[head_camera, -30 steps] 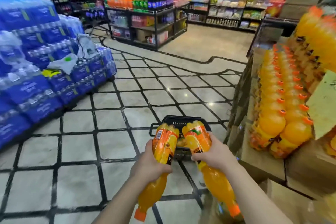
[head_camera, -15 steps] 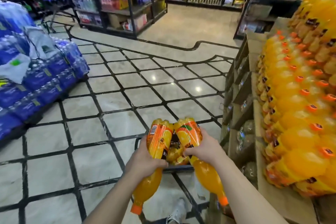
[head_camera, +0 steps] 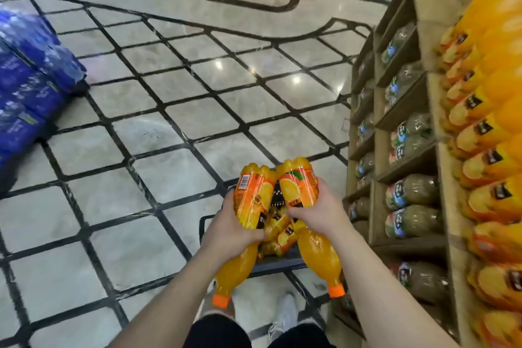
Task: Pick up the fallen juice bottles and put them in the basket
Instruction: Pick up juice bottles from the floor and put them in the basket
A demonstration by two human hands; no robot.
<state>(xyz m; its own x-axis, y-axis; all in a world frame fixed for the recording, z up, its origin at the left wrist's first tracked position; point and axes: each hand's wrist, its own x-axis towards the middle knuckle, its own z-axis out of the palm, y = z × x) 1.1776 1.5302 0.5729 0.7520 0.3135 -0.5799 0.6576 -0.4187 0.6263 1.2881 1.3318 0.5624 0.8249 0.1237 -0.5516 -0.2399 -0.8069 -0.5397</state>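
While both hands hang over the tiled floor (head_camera: 175, 110), a cardboard shelf unit (head_camera: 401, 133) crowds in just to the right of the right hand (head_camera: 316, 213), its lower compartments holding bottles of a darker drink (head_camera: 415, 195) lying on their sides and its upper tiers stacked with more orange juice bottles (head_camera: 491, 133). Far off to the left of the left hand (head_camera: 231, 230), well apart from it, sits a pile of blue-wrapped water packs (head_camera: 25, 87) on the floor. The left hand is wrapped around the labelled middle of the left juice bottle (head_camera: 251, 200), whose orange cap points down toward the person and whose base points away. The right hand is curled the same way around the right juice bottle (head_camera: 303, 189), also cap down. The two bottles' bases are close beside each other, perhaps touching, though blur makes that hard to settle. Directly beneath and between the hands stands a dark basket (head_camera: 278, 261) on the floor, its near rim showing below the bottles. Inside it, seen through the gap between the hands, lie several more orange bottles in a loose heap. Below the hands, a light-coloured shoe (head_camera: 285, 313) stands on the floor near the basket's near edge.
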